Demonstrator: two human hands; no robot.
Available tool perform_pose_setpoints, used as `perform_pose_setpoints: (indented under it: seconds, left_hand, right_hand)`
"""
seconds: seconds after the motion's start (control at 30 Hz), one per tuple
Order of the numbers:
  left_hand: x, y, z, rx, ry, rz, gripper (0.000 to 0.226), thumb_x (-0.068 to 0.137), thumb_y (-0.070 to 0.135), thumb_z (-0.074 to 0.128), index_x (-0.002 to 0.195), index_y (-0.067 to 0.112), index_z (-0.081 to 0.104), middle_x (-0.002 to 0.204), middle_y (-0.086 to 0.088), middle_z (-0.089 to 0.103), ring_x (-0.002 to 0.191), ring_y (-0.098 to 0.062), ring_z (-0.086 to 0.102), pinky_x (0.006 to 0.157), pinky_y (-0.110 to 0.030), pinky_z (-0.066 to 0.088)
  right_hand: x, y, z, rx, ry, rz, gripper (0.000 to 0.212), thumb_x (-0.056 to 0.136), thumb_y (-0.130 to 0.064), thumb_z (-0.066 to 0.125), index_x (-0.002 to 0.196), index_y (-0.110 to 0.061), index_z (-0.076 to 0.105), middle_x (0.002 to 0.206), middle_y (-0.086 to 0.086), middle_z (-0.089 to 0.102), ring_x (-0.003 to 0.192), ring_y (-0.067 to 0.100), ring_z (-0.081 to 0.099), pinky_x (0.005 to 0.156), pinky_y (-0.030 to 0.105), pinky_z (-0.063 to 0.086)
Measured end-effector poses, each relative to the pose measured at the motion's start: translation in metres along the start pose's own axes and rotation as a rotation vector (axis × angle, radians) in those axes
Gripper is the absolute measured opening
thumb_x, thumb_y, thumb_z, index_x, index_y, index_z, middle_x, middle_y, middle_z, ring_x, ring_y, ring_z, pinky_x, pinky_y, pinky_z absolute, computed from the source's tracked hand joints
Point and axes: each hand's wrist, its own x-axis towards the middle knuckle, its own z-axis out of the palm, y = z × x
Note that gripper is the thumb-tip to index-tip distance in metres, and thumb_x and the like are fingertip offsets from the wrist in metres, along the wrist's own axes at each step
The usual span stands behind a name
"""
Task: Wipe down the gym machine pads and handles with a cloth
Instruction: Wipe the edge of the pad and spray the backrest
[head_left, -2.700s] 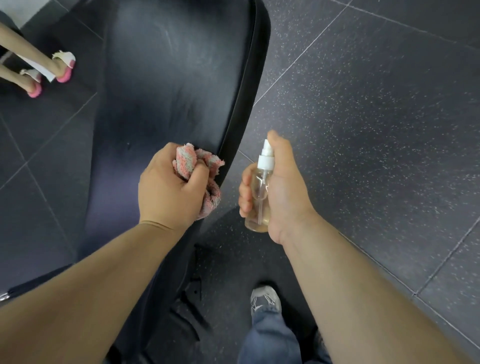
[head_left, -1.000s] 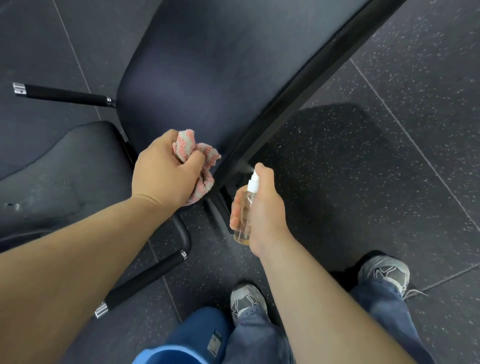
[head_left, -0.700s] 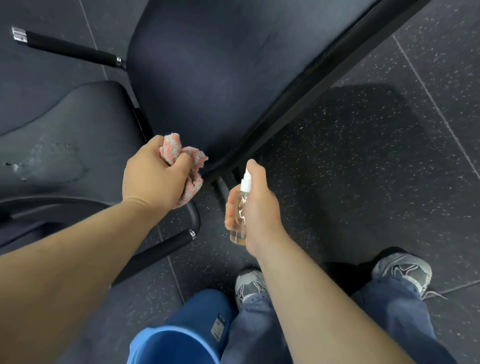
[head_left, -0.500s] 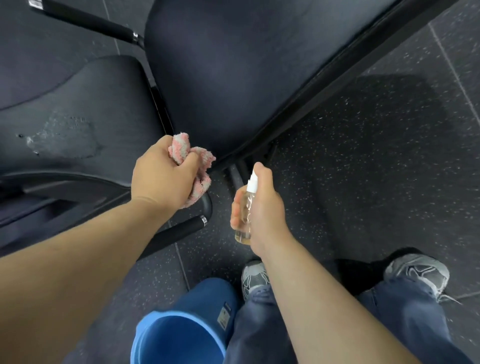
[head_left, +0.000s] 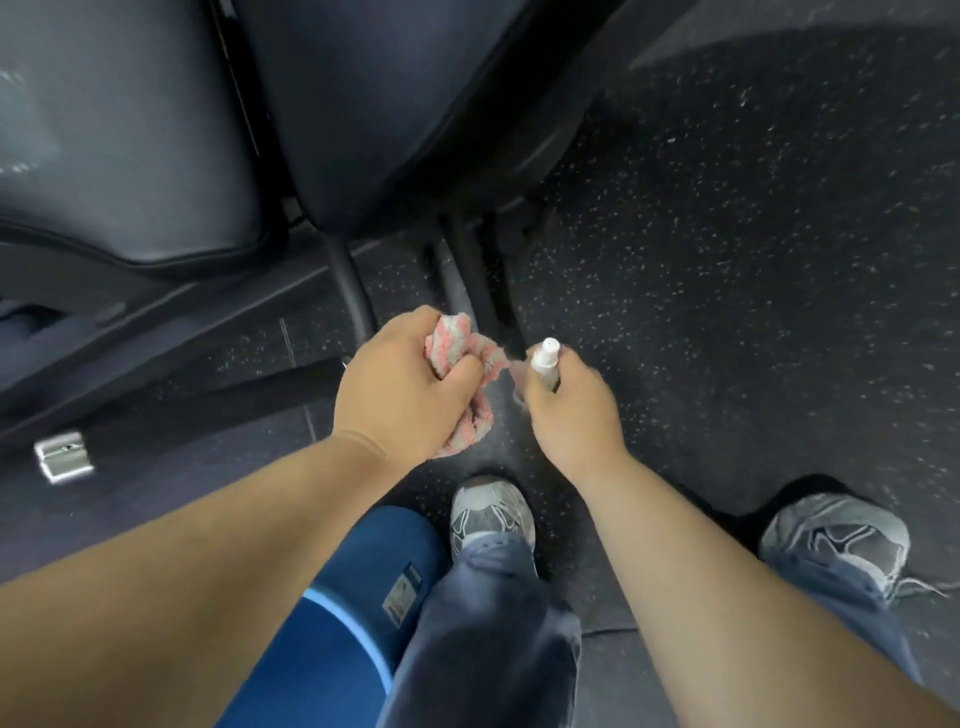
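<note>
The left hand (head_left: 400, 395) is clutching the cloth (head_left: 457, 343), the right hand (head_left: 571, 410) is gripping the spray bottle (head_left: 545, 358) — the pad (head_left: 374, 104) is lying ahead of both, nearer the left.

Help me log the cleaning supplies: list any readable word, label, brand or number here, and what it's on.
The sticker on the blue bucket: it carries print, too blurred to read.
The spray bottle: no label shows.
The cloth, pads and shoes: no text visible.
</note>
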Motion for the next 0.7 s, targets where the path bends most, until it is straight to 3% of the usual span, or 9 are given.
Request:
perform_pose_setpoints:
  seconds: [0.13, 0.27, 0.37, 0.47, 0.53, 0.63, 0.7]
  left_hand:
    - [0.016, -0.005, 0.048, -0.053, -0.084, -0.02, 0.016, 0.086, 0.038, 0.058, 0.074, 0.03, 0.051, 0.081, 0.002, 0.067, 0.073, -0.023, 0.064, 0.065, -0.039, 0.052]
    - [0.033, -0.005, 0.071, -0.112, -0.146, -0.076, 0.026, 0.08, 0.061, 0.049, 0.079, 0.035, 0.052, 0.086, 0.001, 0.068, 0.076, -0.021, 0.066, 0.072, -0.047, 0.057]
    - [0.041, -0.004, 0.075, -0.055, -0.142, -0.019, 0.025, 0.083, 0.058, 0.051, 0.083, 0.033, 0.05, 0.099, 0.0, 0.064, 0.085, -0.015, 0.061, 0.075, -0.033, 0.047]
    - [0.044, -0.003, 0.079, -0.048, -0.159, 0.003, 0.03, 0.079, 0.056, 0.045, 0.089, 0.028, 0.05, 0.105, 0.002, 0.057, 0.089, -0.013, 0.056, 0.078, -0.03, 0.039]
    - [0.043, -0.004, 0.08, -0.018, -0.166, 0.005, 0.031, 0.08, 0.053, 0.042, 0.094, 0.027, 0.05, 0.107, 0.005, 0.051, 0.094, -0.015, 0.054, 0.082, -0.03, 0.036]
    - [0.037, 0.005, 0.077, -0.019, -0.147, 0.019, 0.033, 0.085, 0.054, 0.04, 0.096, 0.025, 0.051, 0.104, 0.007, 0.049, 0.092, -0.013, 0.052, 0.078, -0.028, 0.035]
    - [0.031, 0.016, 0.071, -0.035, -0.131, 0.009, 0.034, 0.092, 0.056, 0.043, 0.099, 0.024, 0.052, 0.106, 0.009, 0.047, 0.091, -0.01, 0.05, 0.079, -0.026, 0.034]
  right_hand:
    - [0.023, 0.049, 0.001, -0.078, -0.026, -0.142, 0.023, 0.095, -0.031, 0.064, 0.118, -0.025, 0.065, 0.117, 0.0, 0.066, 0.108, 0.021, 0.059, 0.093, 0.035, 0.048]
    - [0.038, 0.082, 0.002, -0.196, -0.028, -0.19, 0.03, 0.093, -0.016, 0.067, 0.123, -0.017, 0.066, 0.136, 0.001, 0.06, 0.123, 0.023, 0.056, 0.101, 0.028, 0.04]
    - [0.045, 0.098, 0.003, -0.177, -0.015, -0.128, 0.031, 0.094, -0.015, 0.066, 0.126, -0.016, 0.065, 0.139, 0.001, 0.058, 0.125, 0.024, 0.056, 0.103, 0.027, 0.039]
    - [0.046, 0.106, 0.007, -0.141, -0.003, -0.111, 0.038, 0.094, -0.014, 0.066, 0.131, -0.017, 0.061, 0.146, 0.001, 0.052, 0.132, 0.021, 0.05, 0.105, 0.02, 0.033]
    - [0.044, 0.105, 0.009, -0.126, -0.016, -0.096, 0.052, 0.092, -0.015, 0.069, 0.141, -0.021, 0.052, 0.155, 0.001, 0.041, 0.14, 0.02, 0.04, 0.11, 0.021, 0.028]
    - [0.036, 0.102, 0.004, -0.162, -0.117, 0.003, 0.085, 0.089, -0.018, 0.073, 0.157, -0.026, 0.022, 0.166, -0.001, 0.012, 0.152, 0.02, 0.014, 0.119, 0.028, 0.019]
    - [0.021, 0.094, -0.01, -0.214, -0.11, 0.046, 0.093, 0.089, -0.014, 0.07, 0.159, -0.027, 0.009, 0.168, -0.001, 0.0, 0.154, 0.02, 0.001, 0.122, 0.032, 0.011]
